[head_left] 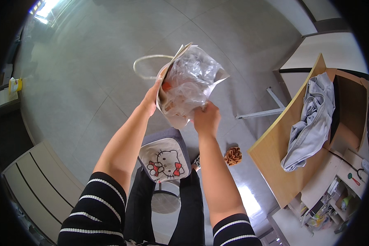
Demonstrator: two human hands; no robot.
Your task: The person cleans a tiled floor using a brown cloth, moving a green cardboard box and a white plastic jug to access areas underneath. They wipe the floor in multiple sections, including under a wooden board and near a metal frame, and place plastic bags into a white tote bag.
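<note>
In front of me a white paper bag (177, 121) is held up and tilted, its mouth facing me. Crumpled clear plastic bags (188, 82) fill it, with a bit of orange showing at the left inside. A pale cord handle (151, 57) loops out on the left. My left hand (151, 98) is closed on the paper bag's left side, its fingers partly hidden behind it. At the lower right rim, my right hand (207, 119) is closed on the bag's edge; whether it also pinches some plastic cannot be made out.
Below the bag is a grey-and-white fabric box (164, 160) with a cartoon cat, near my legs. A round stool (166, 201) stands beneath. Brown ruffled cloth (233, 156) lies on the floor. At right, a wooden desk (270, 151) bears a grey garment (311, 123) beside a cardboard box (350, 106).
</note>
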